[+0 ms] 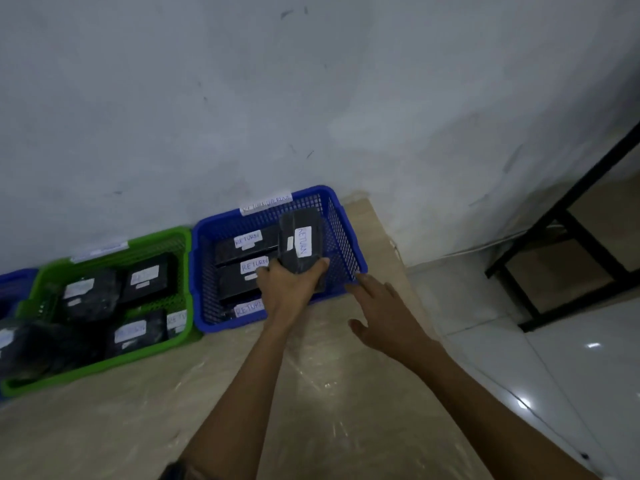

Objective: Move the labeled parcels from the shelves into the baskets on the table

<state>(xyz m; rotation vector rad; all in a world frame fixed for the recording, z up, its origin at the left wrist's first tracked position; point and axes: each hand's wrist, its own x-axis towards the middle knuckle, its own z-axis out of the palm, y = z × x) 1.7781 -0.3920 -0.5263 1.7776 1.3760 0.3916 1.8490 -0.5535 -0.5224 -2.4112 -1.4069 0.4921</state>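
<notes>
My left hand [291, 289] grips a black wrapped parcel [301, 244] with a white RETURN label, holding it over the right part of the blue basket [341, 216]. Inside that basket lie other black parcels [242, 247] with RETURN labels. My right hand [384, 306] hovers with straight fingers just off the basket's near right corner, holding nothing. A green basket [152, 237] to the left holds several black labeled parcels [91, 294]. Both baskets stand on a light wooden table [242, 410] against the wall.
Another blue basket [17, 282] shows at the far left edge. A dark bag-like parcel [20, 344] overhangs the green basket's near left. A black metal frame [571, 237] stands on the white tiled floor [571, 358] to the right. Grey wall [311, 98] behind.
</notes>
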